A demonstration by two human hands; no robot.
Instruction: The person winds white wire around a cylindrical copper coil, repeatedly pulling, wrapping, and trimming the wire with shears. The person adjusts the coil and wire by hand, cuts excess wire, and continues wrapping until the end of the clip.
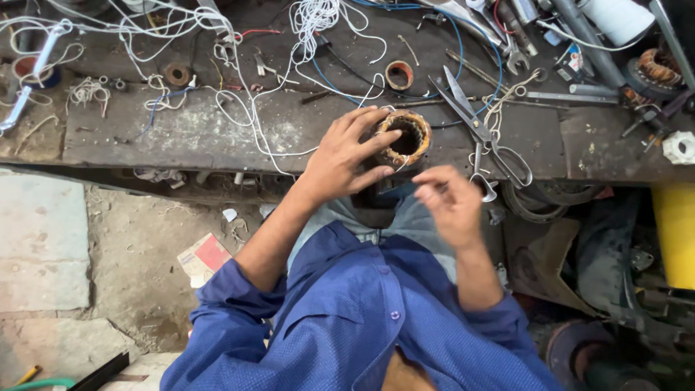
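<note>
A round motor stator with copper windings and a dark hollow core stands at the near edge of the worn workbench. My left hand wraps around its left side, fingers spread over the rim and winding. My right hand hovers just below and to the right of the stator, blurred, with fingers curled and thumb pinched toward them; I cannot see anything between them. Blue sleeves cover both arms.
Large scissors lie right of the stator. White and blue wires tangle over the bench, with tape rolls, wrenches and another wound coil. A yellow container stands at right; rubble floor at left.
</note>
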